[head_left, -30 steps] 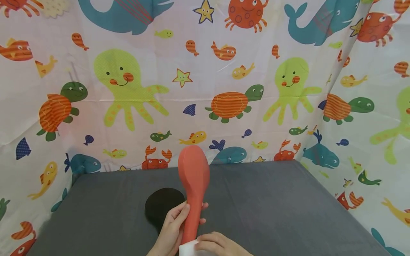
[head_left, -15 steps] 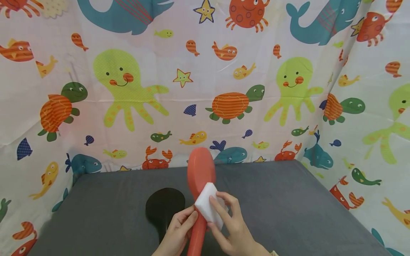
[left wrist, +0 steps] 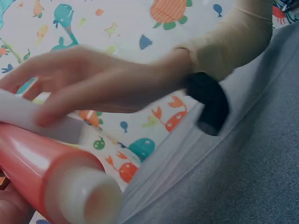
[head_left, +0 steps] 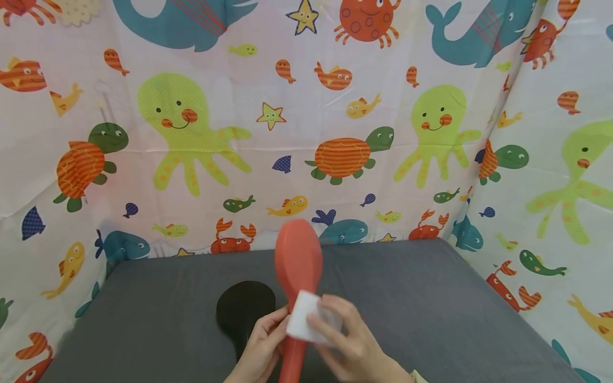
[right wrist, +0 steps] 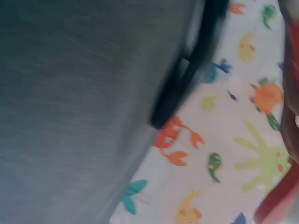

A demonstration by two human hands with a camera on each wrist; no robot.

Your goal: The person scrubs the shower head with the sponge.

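Red and nearly upright in the head view, a paddle-shaped tool (head_left: 299, 258) is held above the grey-covered bench (head_left: 158, 314), broad end up. Left of the tool's handle, the left hand (head_left: 263, 340) has its grip clamped on that handle. Right of the tool, the right hand (head_left: 351, 343) pinches a white block (head_left: 305, 319), which overlaps the tool's neck. Also left of the tool lies a black round-headed object (head_left: 244, 306); behind the tool hangs printed cloth (head_left: 287, 175).

From the left wrist, the tool's pale hollow end faces the camera; the white block lies along its red side. Beyond the tool are a pale sleeve (left wrist: 229, 42) and a dark strap (left wrist: 208, 100).

From the right wrist, a red part of the tool shows only at the edge, and the grip there cannot be told.
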